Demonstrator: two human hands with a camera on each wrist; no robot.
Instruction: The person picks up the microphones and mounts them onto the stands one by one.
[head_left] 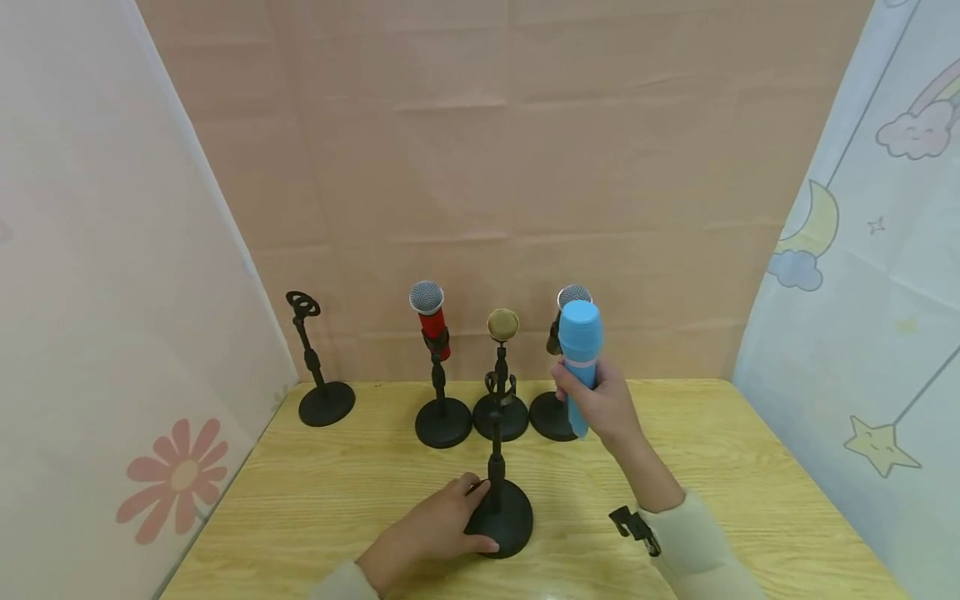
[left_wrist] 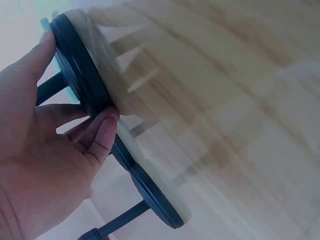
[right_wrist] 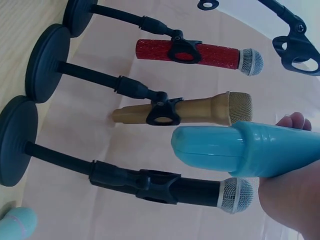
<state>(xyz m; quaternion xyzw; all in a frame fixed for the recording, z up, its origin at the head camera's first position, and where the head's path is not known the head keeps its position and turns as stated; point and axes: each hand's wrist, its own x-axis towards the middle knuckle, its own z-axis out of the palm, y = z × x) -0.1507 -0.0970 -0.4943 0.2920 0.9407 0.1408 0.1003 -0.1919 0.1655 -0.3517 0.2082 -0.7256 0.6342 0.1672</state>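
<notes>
My right hand [head_left: 600,404] grips a light blue microphone [head_left: 581,342] around its handle, the head end pointing up in the head view. It is raised in front of a black microphone [right_wrist: 200,191] on a stand, partly hiding it. My left hand [head_left: 442,521] holds the round base of the nearest black microphone stand [head_left: 510,525] by its rim, thumb and fingers curled at the edge. That stand is upright, and its clip [right_wrist: 297,52] holds nothing. Behind it, a gold microphone [right_wrist: 200,109] sits in another stand's clip, beside a red microphone [right_wrist: 195,52] in its own stand.
At the far left of the wooden table [head_left: 300,500] stands a black stand [head_left: 326,404] with a bare clip. A brown backdrop [head_left: 487,167] rises behind, with patterned sheets on both sides. A small black clip-like piece [head_left: 636,532] is beside my right sleeve.
</notes>
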